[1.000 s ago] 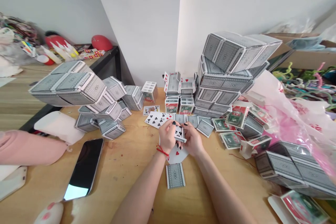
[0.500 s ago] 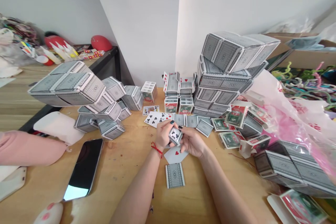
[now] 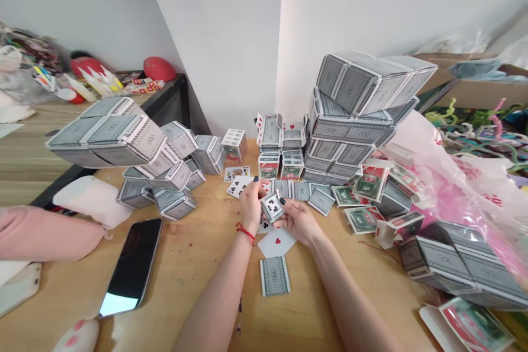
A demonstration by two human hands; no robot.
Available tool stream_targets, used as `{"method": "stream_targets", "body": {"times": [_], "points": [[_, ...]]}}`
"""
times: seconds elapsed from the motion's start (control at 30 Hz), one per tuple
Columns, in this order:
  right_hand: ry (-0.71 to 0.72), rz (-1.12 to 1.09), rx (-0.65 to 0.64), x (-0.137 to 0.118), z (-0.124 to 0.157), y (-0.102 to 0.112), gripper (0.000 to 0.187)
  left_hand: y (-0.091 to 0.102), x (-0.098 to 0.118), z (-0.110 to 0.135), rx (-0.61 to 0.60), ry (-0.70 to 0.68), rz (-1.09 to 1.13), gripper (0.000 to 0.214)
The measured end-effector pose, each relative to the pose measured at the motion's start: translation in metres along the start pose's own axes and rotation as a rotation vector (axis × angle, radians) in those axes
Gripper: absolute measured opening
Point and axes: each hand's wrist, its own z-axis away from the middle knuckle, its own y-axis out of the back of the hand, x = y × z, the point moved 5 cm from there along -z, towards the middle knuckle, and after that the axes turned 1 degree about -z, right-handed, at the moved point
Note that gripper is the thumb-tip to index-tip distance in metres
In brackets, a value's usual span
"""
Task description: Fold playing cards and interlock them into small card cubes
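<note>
A folded playing card [image 3: 272,207], black clubs facing up with grey patterned edges, is held between my two hands above the table. My right hand [image 3: 303,223] grips it, thumb on its upper right corner. My left hand [image 3: 251,208], with a red string bracelet at the wrist, is closed at the card's left side with its thumb raised; its other fingers are partly hidden. Below lie an ace of hearts [image 3: 278,242] with bent corners and a folded card [image 3: 275,276] with its grey back up. Loose face-up cards [image 3: 238,186] lie just beyond my left hand.
Stacked blocks of folded cards rise at the right [image 3: 350,121] and left [image 3: 119,132]. Card boxes [image 3: 363,219] lie at the right, near a pink plastic bag [image 3: 449,176]. A phone [image 3: 132,264] lies at the left. Folded cards [image 3: 322,201] rest beyond my right hand.
The folded card has shifted slightly left and turned, showing more of its clubs face. My left thumb has lifted off it, and the hands have parted a little, uncovering cards beneath.
</note>
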Motion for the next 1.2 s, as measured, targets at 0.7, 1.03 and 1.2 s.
{"method": "stream_targets", "body": {"times": [0.7, 1.03, 1.2], "points": [[0.161, 0.388, 0.162, 0.007, -0.006, 0.017, 0.030, -0.017, -0.007, 0.009, -0.150, 0.055, -0.129, 0.014], [0.431, 0.837, 0.305, -0.002, 0.001, 0.013, 0.023, -0.024, -0.013, 0.011, -0.187, 0.349, 0.249, 0.020], [0.454, 0.810, 0.341, -0.004, 0.003, 0.015, 0.024, -0.026, -0.013, 0.009, -0.231, 0.370, 0.216, 0.022]]}}
